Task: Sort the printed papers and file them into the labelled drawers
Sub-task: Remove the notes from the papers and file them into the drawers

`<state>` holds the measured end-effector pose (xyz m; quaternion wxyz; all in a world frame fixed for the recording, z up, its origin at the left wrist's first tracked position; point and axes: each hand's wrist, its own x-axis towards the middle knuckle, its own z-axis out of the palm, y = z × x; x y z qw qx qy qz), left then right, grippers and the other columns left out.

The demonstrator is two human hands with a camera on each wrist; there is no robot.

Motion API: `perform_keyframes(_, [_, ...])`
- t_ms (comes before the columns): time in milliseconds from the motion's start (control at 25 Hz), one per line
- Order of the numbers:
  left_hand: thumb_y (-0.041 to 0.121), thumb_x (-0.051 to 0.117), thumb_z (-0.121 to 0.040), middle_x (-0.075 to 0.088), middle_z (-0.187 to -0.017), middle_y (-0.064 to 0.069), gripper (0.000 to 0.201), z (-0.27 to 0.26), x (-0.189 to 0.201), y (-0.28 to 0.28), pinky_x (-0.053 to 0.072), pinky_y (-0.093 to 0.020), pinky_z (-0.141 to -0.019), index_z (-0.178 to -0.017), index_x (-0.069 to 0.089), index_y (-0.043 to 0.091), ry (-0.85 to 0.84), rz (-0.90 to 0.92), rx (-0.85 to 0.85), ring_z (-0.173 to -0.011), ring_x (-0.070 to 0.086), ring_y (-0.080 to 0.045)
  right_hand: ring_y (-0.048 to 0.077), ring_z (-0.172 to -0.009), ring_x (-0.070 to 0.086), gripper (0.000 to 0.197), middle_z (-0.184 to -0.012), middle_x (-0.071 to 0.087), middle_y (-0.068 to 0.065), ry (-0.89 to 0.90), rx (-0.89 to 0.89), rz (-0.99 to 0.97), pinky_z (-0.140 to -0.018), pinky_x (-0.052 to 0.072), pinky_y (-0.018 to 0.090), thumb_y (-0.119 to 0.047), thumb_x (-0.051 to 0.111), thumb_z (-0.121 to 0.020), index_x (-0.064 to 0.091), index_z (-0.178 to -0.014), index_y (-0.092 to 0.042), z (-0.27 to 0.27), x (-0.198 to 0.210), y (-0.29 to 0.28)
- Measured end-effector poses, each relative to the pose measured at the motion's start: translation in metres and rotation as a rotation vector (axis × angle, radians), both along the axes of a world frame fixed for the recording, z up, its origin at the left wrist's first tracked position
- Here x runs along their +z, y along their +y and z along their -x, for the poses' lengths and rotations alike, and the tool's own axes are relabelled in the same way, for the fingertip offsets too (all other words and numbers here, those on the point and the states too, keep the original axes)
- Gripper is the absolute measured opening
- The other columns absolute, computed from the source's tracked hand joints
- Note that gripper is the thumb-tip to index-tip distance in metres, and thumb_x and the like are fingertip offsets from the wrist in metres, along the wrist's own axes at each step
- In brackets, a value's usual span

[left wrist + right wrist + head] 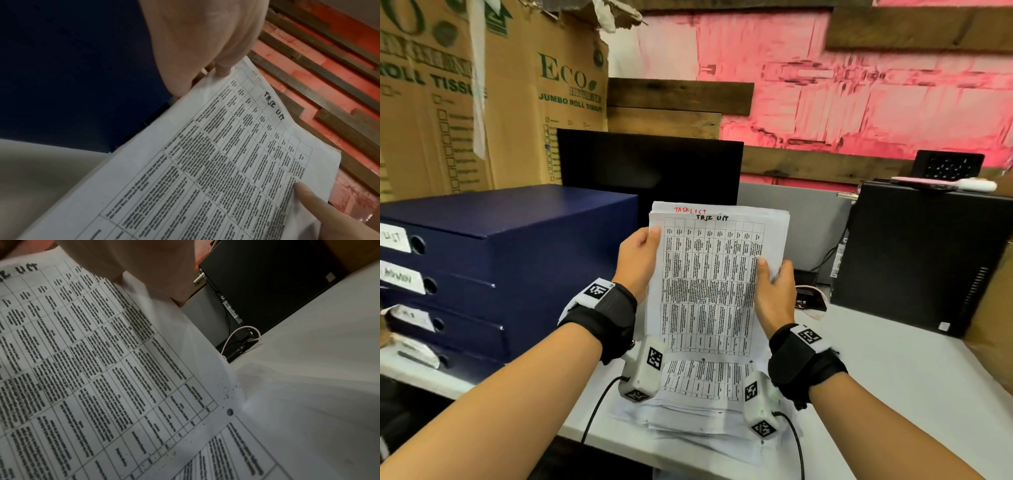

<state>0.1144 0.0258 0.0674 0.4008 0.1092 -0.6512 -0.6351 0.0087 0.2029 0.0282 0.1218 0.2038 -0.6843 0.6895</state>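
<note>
A bundle of printed sheets (717,274) is held upright above the front edge of the white desk (893,377), pinched at its left edge by the left hand (638,260) and at its right edge by the right hand (774,291) — thumbs on the front, fingers curled behind.

The sheets are offset at the top, so one at the back could slip out if either pinch is loosened. The drawer labels are hard to read from here, so the bundle, marked "TASK LIST" by hand, could be misfiled.

Counted: one held bundle, at least two sheets showing; one loose pile (702,404) flat at the desk's front edge; four drawers in the blue cabinet (517,260) at the left edge; two hands.
</note>
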Motion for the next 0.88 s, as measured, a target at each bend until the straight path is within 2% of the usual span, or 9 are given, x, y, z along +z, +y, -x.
perform_keyframes(120, [0.024, 0.048, -0.100, 0.068, -0.097, -0.012, 0.029, 0.002, 0.000, -0.001, 0.051, -0.038, -0.082, -0.102, 0.063, -0.001, -0.037, 0.025, 0.013, -0.085, 0.062, -0.021, 0.012, -0.091, 0.057, 0.017, -0.095, 0.058, -0.007, 0.005, -0.001, -0.011, -0.076, 0.047, 0.023, -0.025, 0.052, -0.099, 0.047, -0.103, -0.009, -0.002, -0.001, 0.003])
perform_keyframes(280, [0.025, 0.050, -0.099, 0.070, -0.106, -0.013, 0.025, 0.005, -0.001, -0.008, 0.052, -0.046, -0.093, -0.107, 0.064, 0.006, -0.076, 0.031, -0.005, -0.100, 0.066, -0.029, 0.015, -0.096, 0.059, 0.016, -0.105, 0.062, -0.001, 0.014, -0.010, -0.024, -0.085, 0.049, 0.031, -0.023, 0.055, -0.097, 0.049, -0.104, -0.010, 0.000, 0.000, 0.003])
perform_keyframes(360, [0.034, 0.048, -0.099, 0.070, -0.106, -0.015, 0.036, 0.005, -0.001, -0.008, 0.053, -0.048, -0.092, -0.107, 0.064, 0.003, -0.078, 0.019, -0.017, -0.102, 0.066, -0.032, 0.014, -0.095, 0.059, 0.018, -0.105, 0.061, -0.001, 0.003, 0.001, -0.011, -0.084, 0.048, 0.030, -0.026, 0.052, -0.099, 0.049, -0.106, -0.010, 0.000, 0.000, 0.002])
perform_keyframes(400, [0.040, 0.044, -0.100, 0.070, -0.105, -0.015, 0.044, 0.004, 0.000, -0.006, 0.054, -0.045, -0.090, -0.108, 0.065, 0.002, -0.076, 0.008, -0.026, -0.100, 0.067, -0.030, 0.012, -0.093, 0.058, 0.019, -0.104, 0.061, -0.003, -0.006, 0.010, 0.001, -0.082, 0.047, 0.029, -0.028, 0.050, -0.100, 0.049, -0.107, -0.010, 0.000, -0.001, 0.001])
perform_keyframes(520, [0.049, 0.029, -0.101, 0.072, -0.101, -0.004, 0.055, 0.003, -0.001, -0.001, 0.054, -0.025, -0.074, -0.111, 0.067, 0.010, -0.118, 0.031, -0.036, -0.092, 0.069, -0.014, 0.006, -0.090, 0.057, 0.021, -0.102, 0.059, -0.008, -0.006, 0.032, 0.008, -0.079, 0.043, 0.025, -0.031, 0.045, -0.101, 0.048, -0.109, -0.011, -0.002, -0.004, -0.001])
perform_keyframes(600, [0.042, 0.030, -0.103, 0.071, -0.103, -0.001, 0.047, 0.003, -0.006, 0.000, 0.054, -0.024, -0.077, -0.115, 0.064, 0.012, -0.114, 0.058, -0.048, -0.097, 0.068, -0.015, 0.011, -0.093, 0.057, 0.019, -0.103, 0.059, -0.006, -0.006, 0.026, 0.010, -0.080, 0.043, 0.026, -0.028, 0.044, -0.102, 0.048, -0.109, -0.011, -0.002, -0.005, -0.005])
perform_keyframes(720, [0.032, 0.039, -0.103, 0.070, -0.103, -0.007, 0.035, -0.010, 0.000, -0.006, 0.056, -0.037, -0.083, -0.108, 0.063, 0.007, -0.057, 0.130, 0.051, -0.097, 0.068, -0.024, 0.013, -0.092, 0.057, 0.015, -0.103, 0.060, -0.003, 0.019, 0.026, 0.048, -0.077, 0.042, 0.025, -0.024, 0.044, -0.102, 0.048, -0.105, -0.011, -0.006, 0.003, -0.016])
perform_keyframes(880, [0.029, 0.050, -0.099, 0.068, -0.095, -0.005, 0.021, -0.059, 0.041, -0.031, 0.054, -0.029, -0.074, -0.091, 0.060, 0.012, 0.020, 0.273, 0.178, -0.083, 0.065, -0.014, -0.003, -0.083, 0.054, 0.011, -0.095, 0.058, -0.010, 0.080, 0.099, 0.141, -0.068, 0.042, 0.013, -0.022, 0.044, -0.102, 0.046, -0.102, -0.011, -0.028, 0.021, -0.055])
